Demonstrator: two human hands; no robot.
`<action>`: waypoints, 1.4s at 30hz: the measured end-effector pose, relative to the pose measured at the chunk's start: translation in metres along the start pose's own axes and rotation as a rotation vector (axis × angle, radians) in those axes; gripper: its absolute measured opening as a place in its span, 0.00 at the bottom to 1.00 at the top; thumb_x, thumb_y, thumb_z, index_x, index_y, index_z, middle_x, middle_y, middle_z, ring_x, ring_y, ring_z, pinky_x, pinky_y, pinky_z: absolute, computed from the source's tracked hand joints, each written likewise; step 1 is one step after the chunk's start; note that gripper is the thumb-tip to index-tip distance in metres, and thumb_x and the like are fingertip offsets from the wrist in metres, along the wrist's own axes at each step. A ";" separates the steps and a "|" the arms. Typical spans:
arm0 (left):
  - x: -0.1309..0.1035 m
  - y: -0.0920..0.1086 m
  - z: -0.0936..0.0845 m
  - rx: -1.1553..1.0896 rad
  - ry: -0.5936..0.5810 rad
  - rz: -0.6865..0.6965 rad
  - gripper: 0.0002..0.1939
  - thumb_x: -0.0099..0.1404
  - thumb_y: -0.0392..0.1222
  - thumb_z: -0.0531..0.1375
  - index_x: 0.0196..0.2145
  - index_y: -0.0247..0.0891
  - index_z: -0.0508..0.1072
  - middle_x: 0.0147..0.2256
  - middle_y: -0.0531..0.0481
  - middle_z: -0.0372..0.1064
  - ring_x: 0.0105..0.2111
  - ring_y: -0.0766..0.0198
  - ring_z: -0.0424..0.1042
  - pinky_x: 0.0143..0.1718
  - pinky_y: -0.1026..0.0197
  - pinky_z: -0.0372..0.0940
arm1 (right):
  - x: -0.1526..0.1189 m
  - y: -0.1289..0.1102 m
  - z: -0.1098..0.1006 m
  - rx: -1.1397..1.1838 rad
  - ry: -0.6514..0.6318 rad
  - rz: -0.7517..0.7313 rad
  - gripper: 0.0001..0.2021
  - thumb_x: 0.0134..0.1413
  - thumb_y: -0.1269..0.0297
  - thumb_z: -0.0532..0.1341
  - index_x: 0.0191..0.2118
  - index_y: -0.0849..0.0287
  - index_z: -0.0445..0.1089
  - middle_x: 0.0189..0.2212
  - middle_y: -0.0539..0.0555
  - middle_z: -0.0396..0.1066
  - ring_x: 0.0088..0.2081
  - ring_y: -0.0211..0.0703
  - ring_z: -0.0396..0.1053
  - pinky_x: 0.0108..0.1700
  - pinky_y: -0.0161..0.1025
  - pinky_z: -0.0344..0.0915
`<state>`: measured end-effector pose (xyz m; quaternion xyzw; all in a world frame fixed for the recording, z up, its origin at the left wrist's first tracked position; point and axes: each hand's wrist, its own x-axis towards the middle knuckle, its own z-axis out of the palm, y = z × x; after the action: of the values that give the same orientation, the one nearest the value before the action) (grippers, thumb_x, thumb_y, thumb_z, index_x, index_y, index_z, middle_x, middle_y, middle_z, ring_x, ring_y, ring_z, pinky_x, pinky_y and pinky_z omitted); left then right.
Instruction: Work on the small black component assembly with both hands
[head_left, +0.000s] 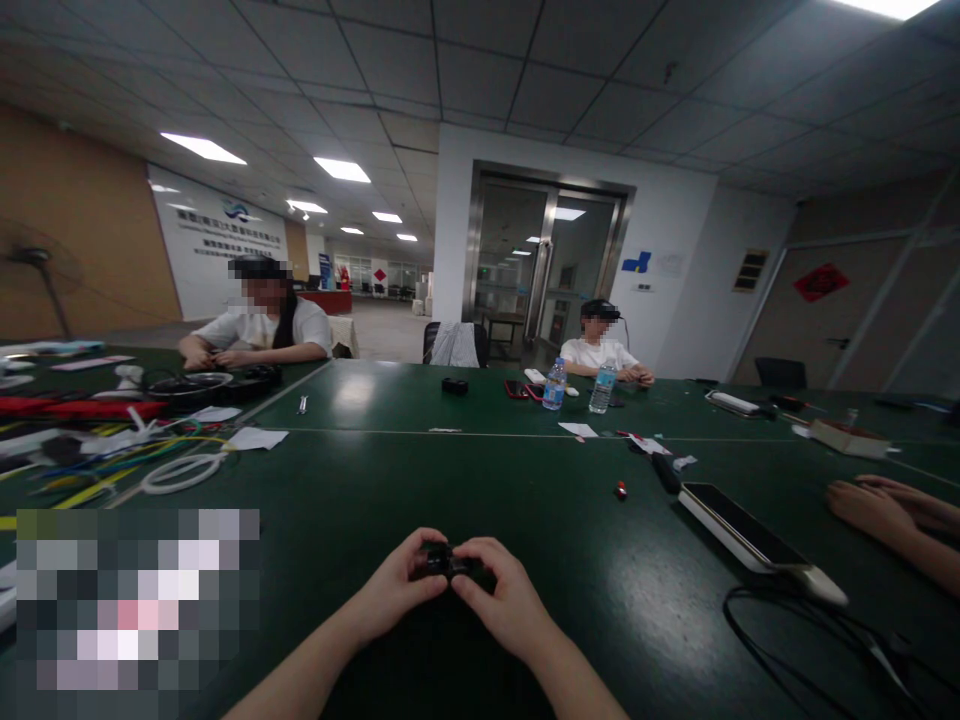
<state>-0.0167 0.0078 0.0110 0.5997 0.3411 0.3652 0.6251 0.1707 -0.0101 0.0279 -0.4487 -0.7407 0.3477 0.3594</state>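
A small black object [448, 562] with a shiny surface is held between both hands, just above the green table [390, 490]. My left hand [401, 585] is closed on its left side, thumb below and fingers above. On the other side my right hand [501, 588] pinches it with thumb and fingertips. The fingers cover much of the object, so its exact kind does not show. Farther forward on the right lies a small red and silver piece [620, 490].
Cables [184, 470], papers and tools crowd the left. Two bottles [554, 385] and a black box [454, 386] stand ahead. A white device with a dark screen [742, 525] and a black cord lie right, near another person's hands [874, 510]. Two people sit across the table.
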 end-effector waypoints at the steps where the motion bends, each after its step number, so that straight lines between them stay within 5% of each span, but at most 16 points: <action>1: 0.000 0.000 0.000 0.002 -0.002 -0.009 0.18 0.54 0.40 0.61 0.42 0.42 0.60 0.38 0.51 0.68 0.38 0.60 0.68 0.40 0.56 0.60 | 0.000 0.000 0.000 -0.002 0.002 0.004 0.11 0.49 0.64 0.58 0.41 0.51 0.67 0.42 0.50 0.65 0.45 0.43 0.64 0.47 0.42 0.61; 12: 0.001 -0.002 0.002 -0.011 -0.009 0.034 0.24 0.52 0.42 0.63 0.46 0.42 0.59 0.40 0.49 0.68 0.40 0.59 0.68 0.42 0.55 0.59 | 0.002 0.004 0.003 0.014 0.016 -0.035 0.09 0.47 0.70 0.60 0.37 0.53 0.68 0.40 0.50 0.66 0.43 0.41 0.65 0.47 0.40 0.61; 42: 0.002 -0.004 0.001 -0.008 -0.006 0.021 0.22 0.52 0.40 0.63 0.44 0.43 0.62 0.40 0.49 0.69 0.41 0.58 0.68 0.43 0.54 0.60 | 0.002 0.002 0.003 0.007 0.016 -0.014 0.10 0.45 0.71 0.60 0.36 0.54 0.67 0.41 0.50 0.65 0.44 0.40 0.64 0.48 0.39 0.61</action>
<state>-0.0142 0.0087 0.0076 0.6020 0.3314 0.3711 0.6246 0.1685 -0.0085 0.0249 -0.4450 -0.7396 0.3442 0.3694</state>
